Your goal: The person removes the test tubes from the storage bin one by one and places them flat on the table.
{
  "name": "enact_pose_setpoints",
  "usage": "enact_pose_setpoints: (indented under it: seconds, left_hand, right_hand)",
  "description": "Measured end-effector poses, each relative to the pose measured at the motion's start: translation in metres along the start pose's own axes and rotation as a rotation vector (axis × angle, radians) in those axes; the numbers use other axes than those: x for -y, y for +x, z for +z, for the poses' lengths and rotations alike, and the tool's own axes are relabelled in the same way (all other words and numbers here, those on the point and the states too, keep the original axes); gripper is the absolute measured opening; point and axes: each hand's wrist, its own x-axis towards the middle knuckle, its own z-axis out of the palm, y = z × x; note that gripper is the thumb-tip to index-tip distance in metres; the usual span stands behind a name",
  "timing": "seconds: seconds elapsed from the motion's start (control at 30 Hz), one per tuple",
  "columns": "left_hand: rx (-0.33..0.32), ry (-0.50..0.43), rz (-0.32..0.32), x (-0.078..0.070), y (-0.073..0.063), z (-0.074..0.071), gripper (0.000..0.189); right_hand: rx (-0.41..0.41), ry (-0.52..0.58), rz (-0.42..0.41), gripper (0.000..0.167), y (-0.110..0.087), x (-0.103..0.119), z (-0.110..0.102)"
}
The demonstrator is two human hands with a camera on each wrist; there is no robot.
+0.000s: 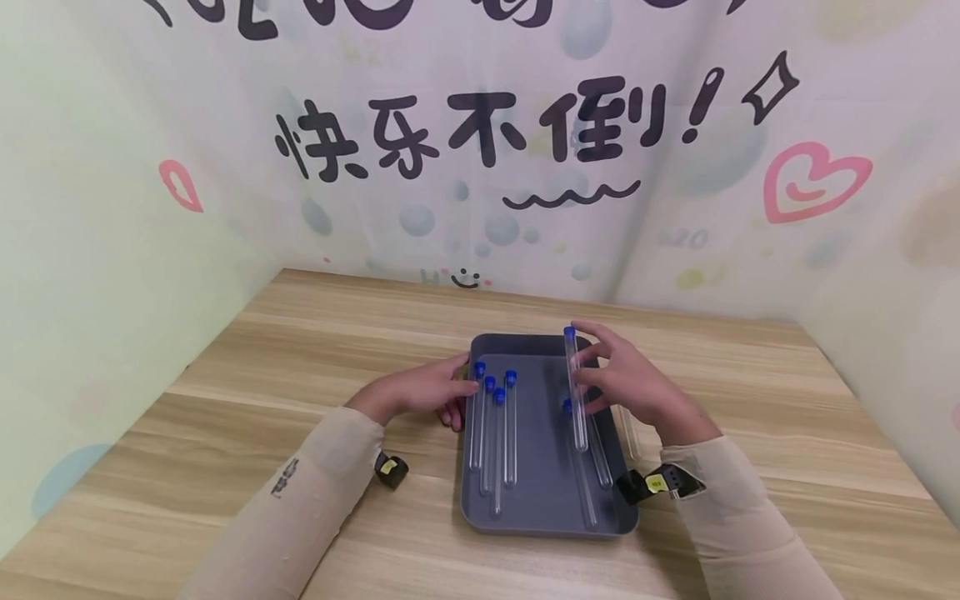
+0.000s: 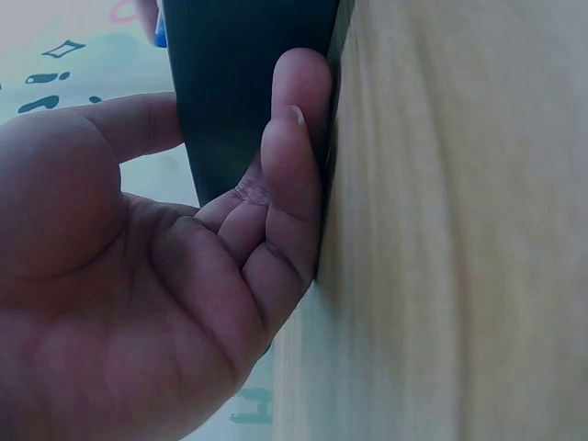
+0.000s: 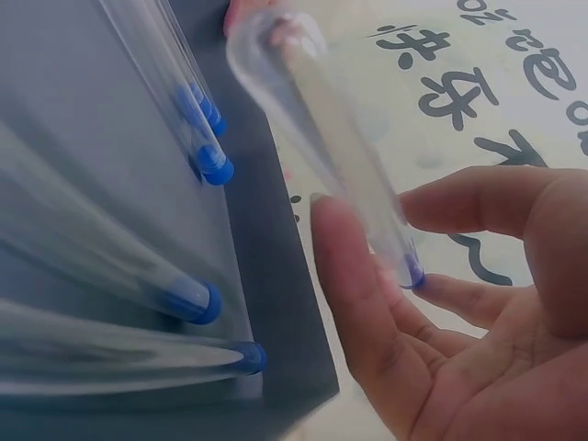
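Observation:
A grey tray (image 1: pixel 540 525) lies on the wooden table. My left hand (image 1: pixel 423 392) holds its left wall, thumb over the rim and fingers curled against the outside, as the left wrist view shows. Above the tray's right side, my right hand (image 1: pixel 626 379) pinches a clear test tube (image 1: pixel 576 408) between thumb and fingers, its blue cap at the top. Several blue-capped test tubes (image 1: pixel 511 442) lie along the tray's left side. Two other capped tubes (image 3: pixel 101 243) lie at its right, partly behind the held tube in the head view.
Outside the tray's right wall, partly hidden by the right hand, a clear tube-like thing (image 1: pixel 632 433) lies on the table (image 1: pixel 787 417). A printed cloth backdrop (image 1: pixel 420 242) stands along the far edge, with side walls at left and right.

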Motion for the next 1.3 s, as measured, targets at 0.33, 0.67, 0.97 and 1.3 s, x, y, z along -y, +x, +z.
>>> enact_pose_setpoints:
  seconds: [0.33, 0.67, 0.97, 1.3]
  left_hand:
    - [-0.002, -0.01, -0.014, -0.002, 0.0, 0.002, 0.064]
    - [-0.005, -0.002, -0.02, 0.002, 0.0, 0.004, 0.065]
    - [-0.003, -0.002, -0.024, 0.004, 0.002, 0.003, 0.064]
    - [0.009, 0.011, -0.005, 0.001, 0.002, 0.001, 0.065]
  right_hand:
    - [-0.013, -0.014, -0.003, 0.081, -0.004, 0.002, -0.007]
    - [-0.018, -0.02, -0.002, 0.081, -0.019, 0.007, -0.014]
    - [-0.033, -0.017, 0.001, 0.08, -0.029, 0.001, -0.018]
    - [-0.087, -0.001, 0.003, 0.078, -0.029, -0.007, -0.024]
